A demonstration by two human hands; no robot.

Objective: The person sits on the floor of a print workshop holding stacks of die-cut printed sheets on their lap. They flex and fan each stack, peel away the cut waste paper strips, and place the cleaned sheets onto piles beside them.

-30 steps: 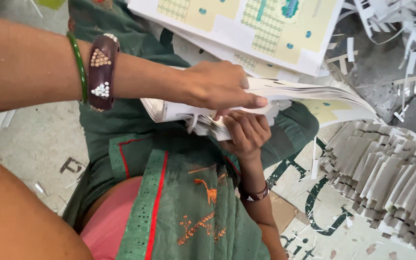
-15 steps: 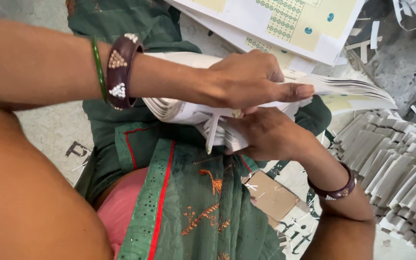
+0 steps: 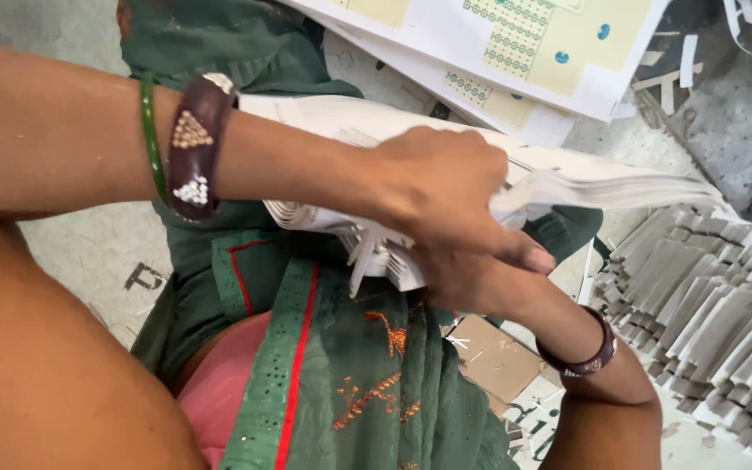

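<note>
Compared with half a second ago, the left hand point(image 3: 446, 187) is sitting further across the stack of white die-cut card sheets point(image 3: 567, 187), its fingers now curling down over the near edge where earlier they were lying flatter along the top. The right hand point(image 3: 472, 283) is tucked more fully beneath the stack, so that less of it is showing than before, and the right wrist with its dark bangle point(image 3: 580, 352) is lying lower and closer to the stack.

The stack is looking thick and slightly fanned, many thin white sheets pressed together, with the far end tapering to a flat wedge and the near edge ragged, small cut tabs and strips hanging down from it.

The stack is resting over the lap, above the green embroidered cloth point(image 3: 367, 374), and it is being clamped between the two hands: the left hand is gripping it from above, thumb and fingers closed on the near edge, while the right hand is grasping it from below, its fingers mostly hidden under the sheets. On the left forearm, a wide brown bangle with beaded triangles point(image 3: 195, 144) and a thin green bangle point(image 3: 148, 139) are sitting well back from the stack. Beyond the stack, printed yellow-and-white sheets point(image 3: 515, 43) are lying on the floor, and to the right of the stack, rows of grey card pieces point(image 3: 715, 305) are lying in overlapping bundles.
</note>
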